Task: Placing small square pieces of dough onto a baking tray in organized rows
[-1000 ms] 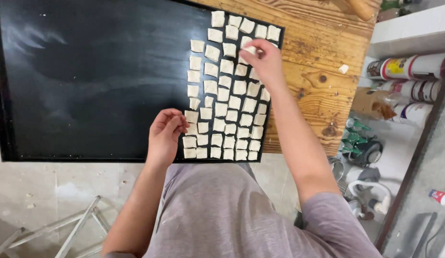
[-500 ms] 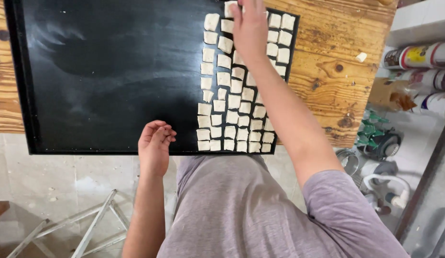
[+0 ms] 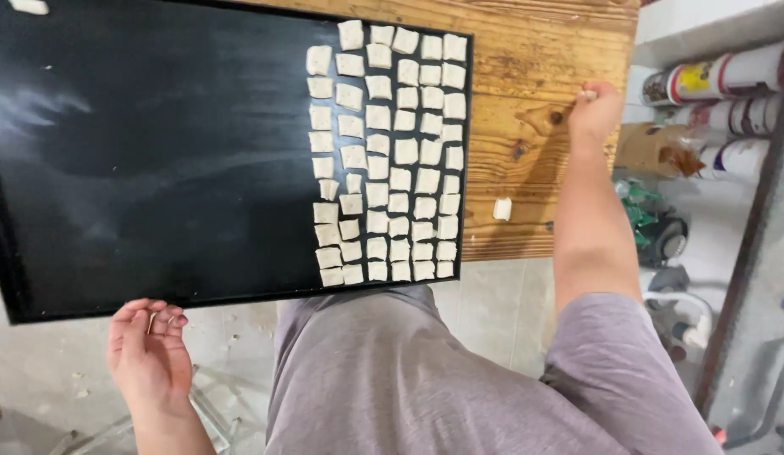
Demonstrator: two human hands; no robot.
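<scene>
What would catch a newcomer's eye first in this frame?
Rows of small pale dough squares fill the right part of a big black tray on a wooden table. One stray square lies off the tray on the wood. The right hand reaches over the table's right edge pinching a small pale piece, while the left hand hangs empty below the tray's near edge.
</scene>
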